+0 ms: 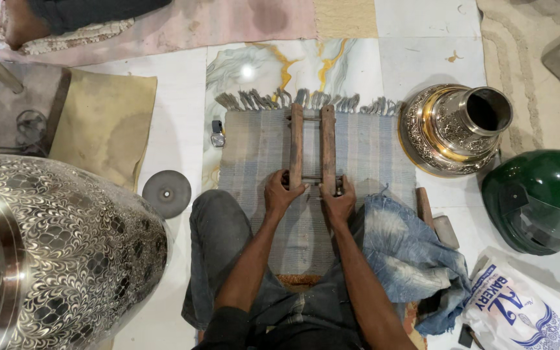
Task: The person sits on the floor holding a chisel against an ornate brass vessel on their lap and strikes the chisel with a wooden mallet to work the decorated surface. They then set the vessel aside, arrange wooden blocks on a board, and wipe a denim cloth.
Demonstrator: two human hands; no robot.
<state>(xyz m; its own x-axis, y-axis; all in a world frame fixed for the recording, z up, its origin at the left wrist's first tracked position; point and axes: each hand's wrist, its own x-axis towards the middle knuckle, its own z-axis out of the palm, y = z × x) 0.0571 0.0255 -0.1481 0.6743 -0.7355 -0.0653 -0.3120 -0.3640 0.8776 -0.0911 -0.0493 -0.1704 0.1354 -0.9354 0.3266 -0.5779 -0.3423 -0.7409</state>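
Observation:
A wooden frame of two parallel bars (312, 146) joined by thin rods lies on a striped grey-blue fringed mat (371, 152). My left hand (282, 193) grips the near end of the left bar. Gripping the near end of the right bar is my right hand (338, 202). Both hands rest side by side at the mat's middle, fingers curled over the wood. My legs in dark jeans sit just below them.
A large engraved metal vessel (66, 246) fills the lower left. A smaller ornate brass-and-silver pot (455, 126) lies at the right, beside a green helmet (542, 198). Also here: a grey disc (166, 193), blue denim cloth (409, 253), a white printed bag (526, 314).

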